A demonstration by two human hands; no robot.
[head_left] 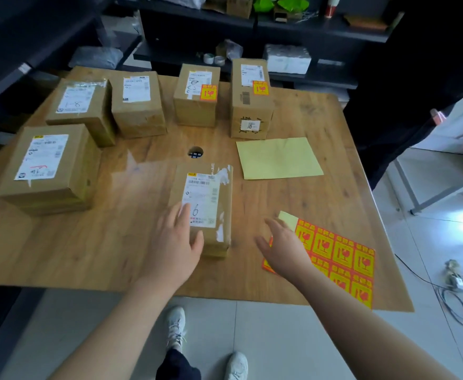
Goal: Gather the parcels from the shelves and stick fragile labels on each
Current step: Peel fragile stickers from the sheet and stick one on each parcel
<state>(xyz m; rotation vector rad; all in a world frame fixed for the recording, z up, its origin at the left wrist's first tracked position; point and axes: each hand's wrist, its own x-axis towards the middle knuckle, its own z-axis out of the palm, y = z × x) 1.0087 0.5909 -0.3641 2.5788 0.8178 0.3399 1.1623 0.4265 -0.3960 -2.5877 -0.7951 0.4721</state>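
On wooden table (101, 242) | left hand (176, 237) flat on taped cardboard parcel (211, 185); right hand (285, 249) spread over label sheet (344, 260)

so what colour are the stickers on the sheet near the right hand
The sticker sheet is yellow with red-orange borders and symbols; head view.

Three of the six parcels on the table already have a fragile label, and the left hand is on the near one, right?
Not three: the head view shows only two with labels, both at the back right, the shorter parcel and the taller parcel. The rest holds: six parcels, and the left hand rests on the near parcel.
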